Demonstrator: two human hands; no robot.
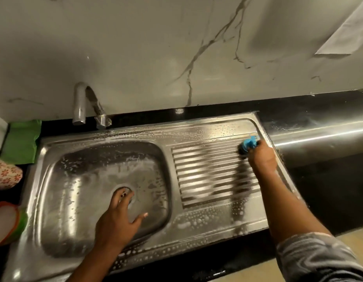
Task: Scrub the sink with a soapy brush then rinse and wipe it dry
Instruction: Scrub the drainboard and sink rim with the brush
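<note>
A stainless steel sink with a ribbed drainboard on its right is streaked with soap foam. My right hand grips a blue brush and presses its dark bristles onto the far right end of the drainboard. Inside the basin, my left hand is spread open, its fingers straight and reaching to the drain. A chrome tap stands behind the basin; no water runs from it.
A green cloth lies on the black counter left of the sink, beside a floral item and an orange-rimmed container. The marble wall rises behind. A steel surface borders the drainboard's right.
</note>
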